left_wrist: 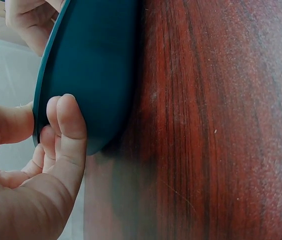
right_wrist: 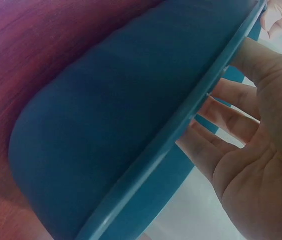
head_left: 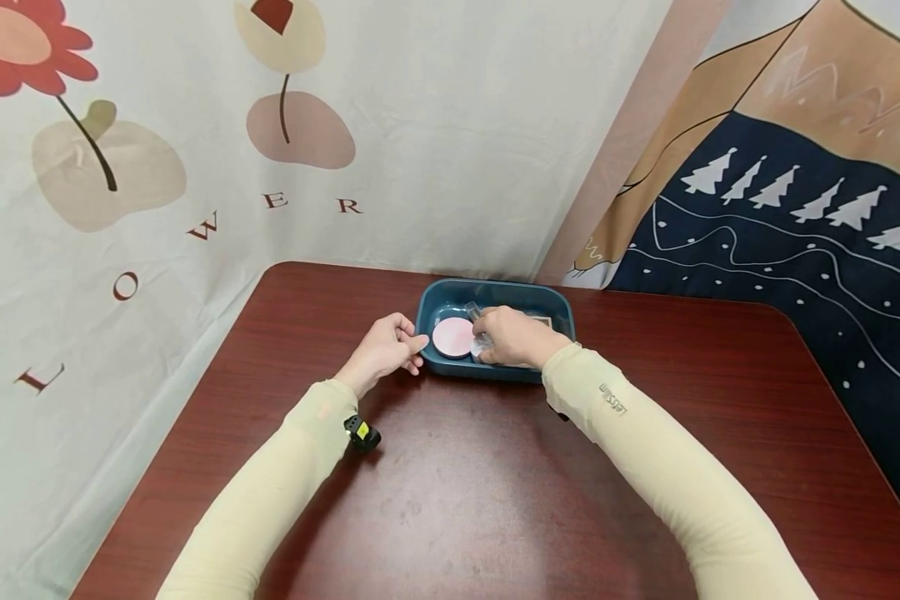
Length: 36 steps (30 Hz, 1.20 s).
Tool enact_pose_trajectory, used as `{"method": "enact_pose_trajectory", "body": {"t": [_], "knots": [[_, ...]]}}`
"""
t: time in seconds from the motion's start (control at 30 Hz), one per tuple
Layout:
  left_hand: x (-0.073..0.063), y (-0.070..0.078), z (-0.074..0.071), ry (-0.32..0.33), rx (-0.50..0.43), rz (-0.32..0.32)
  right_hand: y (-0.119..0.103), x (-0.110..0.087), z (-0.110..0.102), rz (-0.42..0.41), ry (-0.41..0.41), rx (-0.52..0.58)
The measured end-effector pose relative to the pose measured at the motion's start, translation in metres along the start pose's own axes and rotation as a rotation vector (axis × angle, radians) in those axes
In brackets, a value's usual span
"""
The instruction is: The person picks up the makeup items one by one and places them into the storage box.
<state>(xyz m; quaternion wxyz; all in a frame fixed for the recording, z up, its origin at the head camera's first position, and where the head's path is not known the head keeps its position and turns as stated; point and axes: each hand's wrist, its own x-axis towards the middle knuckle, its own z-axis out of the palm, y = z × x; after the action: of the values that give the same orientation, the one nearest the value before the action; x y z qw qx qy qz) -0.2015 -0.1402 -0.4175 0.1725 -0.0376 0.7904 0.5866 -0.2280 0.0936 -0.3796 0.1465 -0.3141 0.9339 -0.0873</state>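
Observation:
A dark blue plastic basin (head_left: 495, 372) stands near the table's far edge. My left hand (head_left: 387, 346) pinches its left end; in the left wrist view the thumb (left_wrist: 18, 122) lies at the rim and the fingers (left_wrist: 72, 120) press the outer wall. Inside the basin lies a round pink disc-shaped item (head_left: 453, 337). My right hand (head_left: 516, 335) reaches over the near rim into the basin, its fingers round a clear, shiny item (head_left: 482, 344) just right of the disc. The right wrist view hides those fingertips behind the basin wall.
A flat item with a pale border (head_left: 543, 321) lies in the basin's right part, partly covered by my right hand. The reddish-brown wooden table (head_left: 450, 500) extends toward me. Printed curtains (head_left: 450, 150) hang right behind the table's far edge.

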Motion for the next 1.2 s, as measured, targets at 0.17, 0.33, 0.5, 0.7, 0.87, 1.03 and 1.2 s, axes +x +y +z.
{"method": "enact_pose_trajectory", "body": {"t": [0.17,0.33,0.5,0.7,0.87,1.03,1.2], "knots": [[-0.001,0.001,0.0,0.002,0.004,-0.008,-0.001,0.001,0.001,0.001,-0.013,-0.01],[0.0,0.001,0.0,0.0,0.005,-0.007,-0.001,0.0,0.001,-0.009,-0.009,-0.018],[0.0,0.001,0.0,0.002,0.009,-0.005,0.0,-0.003,-0.001,-0.001,-0.005,-0.007],[0.0,0.0,0.0,0.004,0.018,-0.012,0.001,-0.006,-0.005,0.027,-0.017,0.01],[0.001,0.0,0.0,0.007,0.024,-0.019,0.002,-0.008,-0.006,0.036,-0.034,0.017],[-0.001,0.001,0.0,0.008,0.025,-0.019,0.003,-0.01,-0.009,0.039,-0.032,0.036],[-0.001,0.001,-0.001,0.012,0.031,-0.01,0.005,-0.013,-0.012,0.037,-0.01,0.038]]}}
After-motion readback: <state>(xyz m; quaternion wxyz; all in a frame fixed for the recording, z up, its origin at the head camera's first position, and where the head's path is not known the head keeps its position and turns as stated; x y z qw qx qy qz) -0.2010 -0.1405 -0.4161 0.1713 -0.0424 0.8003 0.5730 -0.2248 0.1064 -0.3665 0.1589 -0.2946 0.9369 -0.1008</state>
